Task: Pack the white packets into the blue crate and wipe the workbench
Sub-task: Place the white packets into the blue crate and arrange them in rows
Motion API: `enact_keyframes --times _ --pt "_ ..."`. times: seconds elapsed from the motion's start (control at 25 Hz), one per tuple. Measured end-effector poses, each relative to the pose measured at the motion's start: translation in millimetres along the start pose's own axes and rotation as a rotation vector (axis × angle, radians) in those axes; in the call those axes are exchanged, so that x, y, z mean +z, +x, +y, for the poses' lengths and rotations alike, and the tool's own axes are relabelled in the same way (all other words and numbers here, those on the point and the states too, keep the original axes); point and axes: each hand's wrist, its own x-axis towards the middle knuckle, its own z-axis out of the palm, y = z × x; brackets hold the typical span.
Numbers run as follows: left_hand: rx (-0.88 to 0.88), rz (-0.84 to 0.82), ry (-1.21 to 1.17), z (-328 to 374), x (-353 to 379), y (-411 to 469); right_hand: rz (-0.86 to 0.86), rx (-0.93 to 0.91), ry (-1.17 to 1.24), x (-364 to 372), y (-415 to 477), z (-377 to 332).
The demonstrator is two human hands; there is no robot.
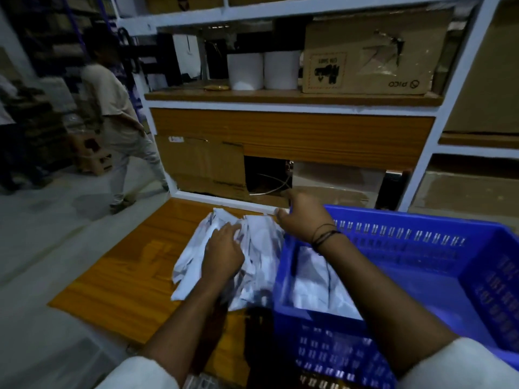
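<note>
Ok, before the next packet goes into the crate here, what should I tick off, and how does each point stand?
1. Bench cleared of packets: not ok. A pile of white packets lies on the workbench.
2. Crate close by: ok. The blue crate stands right beside the pile.
3. Room in the crate: ok. The packed packets lie low, well under its rim.
4. Left hand placed: ok. The left hand rests on top of the pile.
5. Right hand's grip: cannot tell. The right hand curls at the pile's far edge, but the view is blurred.
6. Wiping cloth ready: cannot tell. None shows.
</note>
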Motion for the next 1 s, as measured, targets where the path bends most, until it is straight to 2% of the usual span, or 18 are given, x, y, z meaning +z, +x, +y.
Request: enact_keyframes --times 0.12,0.2,0.28,0.44,0.6,0.8,1.0 --pt "-0.036 -0.190 0.380 -40.8 2.9 8.2 -0.105 -0.008 -0.051 55.4 28.7 -43.6" --pt "0.028 -0.287 0.487 -62.2 1.1 12.1 -0.233 0.103 -0.089 90.3 53.0 -59.8" --pt "0.061 -0.307 0.462 -76.3 -2.4 17.4 -0.335 0.266 -0.131 118.3 70.8 -59.1" --pt "0.025 -0.306 0.391 -86.7 -6.0 27.7 -0.335 0.567 -0.109 154.6 65.6 -32.6" --pt "0.081 -0.242 0.394 -94.3 -8.9 32.8 -0.326 0.549 -0.063 166.2 61.9 -20.3" --pt "0.072 -0.268 0.320 -98.3 -20.2 40.6 -0.438 0.566 -0.131 179.3 59.7 -9.4" --pt "0.064 -0.250 0.259 -87.8 -36.2 53.1 -0.382 0.565 -0.171 174.5 65.3 -21.0"
